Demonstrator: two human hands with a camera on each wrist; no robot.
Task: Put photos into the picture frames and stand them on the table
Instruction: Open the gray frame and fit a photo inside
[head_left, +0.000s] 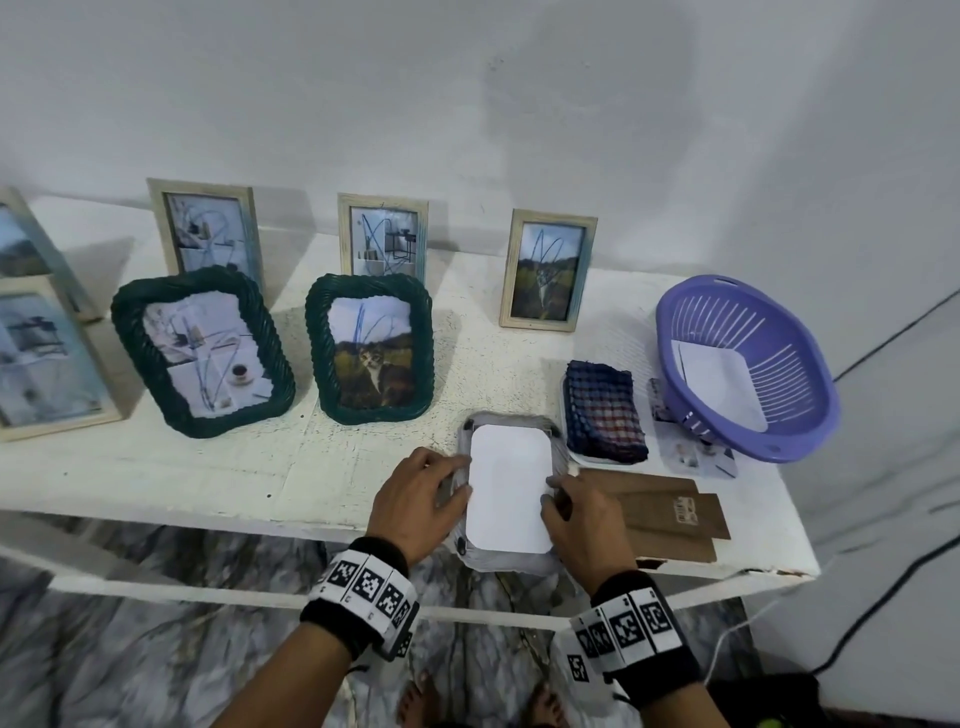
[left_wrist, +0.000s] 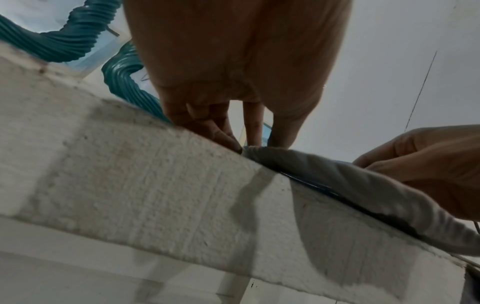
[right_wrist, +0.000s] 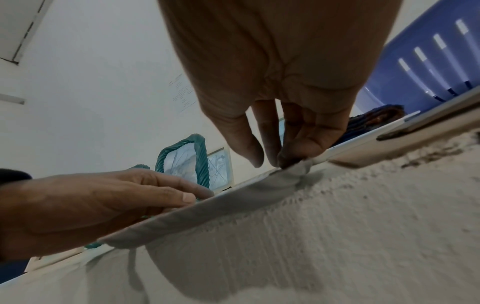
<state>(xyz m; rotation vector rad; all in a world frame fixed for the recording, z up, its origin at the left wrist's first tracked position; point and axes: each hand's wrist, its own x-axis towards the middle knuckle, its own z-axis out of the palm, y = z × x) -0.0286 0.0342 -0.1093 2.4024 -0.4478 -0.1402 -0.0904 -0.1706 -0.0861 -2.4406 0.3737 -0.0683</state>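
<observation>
At the near edge of the white table (head_left: 234, 467) a grey rope-rimmed frame (head_left: 511, 562) lies face down, its near end hanging slightly over the edge. A white photo (head_left: 509, 488), blank side up, sits in its back opening. The left hand (head_left: 415, 499) rests at the frame's left rim with fingers lightly bent, fingertips touching the photo's left edge. The right hand (head_left: 582, 519) mirrors it on the right, fingertips pressing down at the photo's right edge; neither hand visibly curls round anything.

Just right of the frame lie brown backing boards (head_left: 670, 512), not yet fitted. Beyond them sit a checked frame (head_left: 605, 410), also flat, and a purple basket (head_left: 748, 364) holding more white sheets.

Farther back, two green rope frames (head_left: 202, 348) and three pale wooden frames (head_left: 548, 270) already stand with pictures in them.

The likely trouble is the overhang: uneven pressing could tip the frame off the edge, or crease the photo if it catches crooked in the recess.
</observation>
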